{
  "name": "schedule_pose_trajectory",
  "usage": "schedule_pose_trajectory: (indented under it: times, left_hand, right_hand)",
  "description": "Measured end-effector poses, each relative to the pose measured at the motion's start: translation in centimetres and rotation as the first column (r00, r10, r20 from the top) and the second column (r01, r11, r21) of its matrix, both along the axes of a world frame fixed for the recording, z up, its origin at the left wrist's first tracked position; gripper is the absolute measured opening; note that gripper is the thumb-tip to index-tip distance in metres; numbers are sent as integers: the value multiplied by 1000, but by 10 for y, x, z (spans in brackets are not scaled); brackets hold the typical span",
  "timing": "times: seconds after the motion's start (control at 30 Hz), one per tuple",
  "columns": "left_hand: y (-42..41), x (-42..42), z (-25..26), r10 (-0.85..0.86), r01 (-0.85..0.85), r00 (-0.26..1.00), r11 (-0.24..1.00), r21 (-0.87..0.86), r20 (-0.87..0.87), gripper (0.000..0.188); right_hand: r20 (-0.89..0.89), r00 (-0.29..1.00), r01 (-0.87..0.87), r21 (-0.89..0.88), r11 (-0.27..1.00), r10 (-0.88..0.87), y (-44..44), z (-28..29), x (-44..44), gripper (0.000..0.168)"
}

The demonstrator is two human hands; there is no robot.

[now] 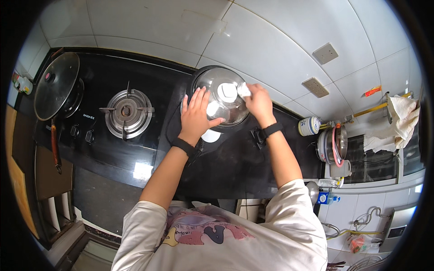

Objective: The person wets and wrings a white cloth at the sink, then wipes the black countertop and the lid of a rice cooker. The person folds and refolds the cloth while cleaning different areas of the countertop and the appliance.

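Observation:
A round, shiny pot lid [232, 113] with a white knob [227, 92] covers a dark-rimmed electric pot [197, 75] against the tiled wall. My left hand [195, 115] rests on the lid's left side, fingers spread, gripping nothing. Pinched in my right hand [261, 103] is a white wad of cloth or tissue [243, 90], which lies against the lid's right edge, beside the knob. A white part of the pot [211, 136] juts out at its front, below my left thumb.
Left of the pot is a gas burner [126, 111]. Further left, a glass lid [57, 86] leans over a pan with a wooden handle [54, 142]. A black stand [258, 137] sits near my right wrist. At right are a ceramic jar [308, 126] and stacked basins [330, 144].

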State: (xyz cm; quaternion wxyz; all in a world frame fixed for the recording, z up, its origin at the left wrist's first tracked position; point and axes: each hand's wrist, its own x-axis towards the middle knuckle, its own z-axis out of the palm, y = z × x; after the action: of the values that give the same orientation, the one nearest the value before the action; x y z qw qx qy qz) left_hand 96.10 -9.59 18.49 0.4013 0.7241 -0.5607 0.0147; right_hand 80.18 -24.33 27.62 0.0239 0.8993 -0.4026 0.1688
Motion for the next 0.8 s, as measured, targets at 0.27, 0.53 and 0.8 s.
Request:
schedule_pose_trajectory:
  times: [0.27, 0.53, 0.8]
  left_hand:
    - [3, 1, 4, -8, 7, 1000, 999, 34, 8, 96]
    - [2, 1, 5, -22, 23, 1000, 999, 39, -6, 95]
    - [2, 3, 5, -31, 30, 999, 999, 44, 22, 96]
  right_hand:
    - [-18, 967, -254, -120, 960, 253, 14, 15, 25, 39]
    - [42, 964, -263, 64, 963, 261, 48, 9, -14, 41]
    - [213, 976, -68, 63, 996, 53, 41, -15, -41, 32]
